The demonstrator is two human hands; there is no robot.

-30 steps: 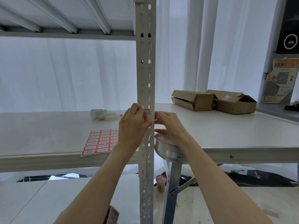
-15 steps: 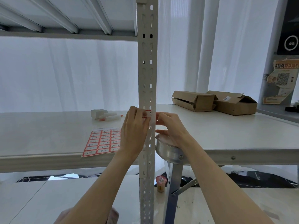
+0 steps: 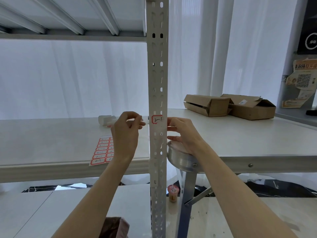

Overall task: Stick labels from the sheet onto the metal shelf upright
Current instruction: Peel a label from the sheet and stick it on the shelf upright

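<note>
The metal shelf upright (image 3: 157,83) is a tall pale post full of small holes and slots, standing straight up in front of me at the front edge of the shelf board (image 3: 51,143). One label (image 3: 157,119) sits flat on its face, white with a red rim and some dark writing. The label sheet (image 3: 101,151) lies flat on the board near that front edge, left of the post, with rows of red-rimmed labels.

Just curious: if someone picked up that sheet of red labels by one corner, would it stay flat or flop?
Probably flop: the label sheet looks paper-thin and lies flat on the shelf. It is likely very light, so a nudge would slide it. Its near corner sits right at the shelf edge, so it could slip off.
</note>
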